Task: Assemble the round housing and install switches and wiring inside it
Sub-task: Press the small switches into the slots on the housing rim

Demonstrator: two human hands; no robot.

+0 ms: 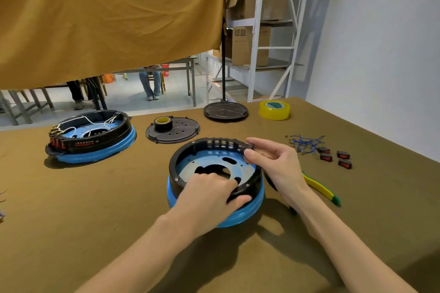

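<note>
Both bare forearms reach over the olive cloth-covered table [71,209] to the round blue-and-black plastic housing [215,173] at its middle. It looks light and stiff, best held by its rim: left hand [209,194] grips the near rim, right hand [273,162] pinches the far rim.

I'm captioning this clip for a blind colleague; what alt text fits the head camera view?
Two bare hands work on an empty round housing, black ring on a blue base: the left hand grips its near rim, the right hand pinches its far right rim. On the brown table lie a wired housing, loose red switches, blue wires and yellow tape.
</note>
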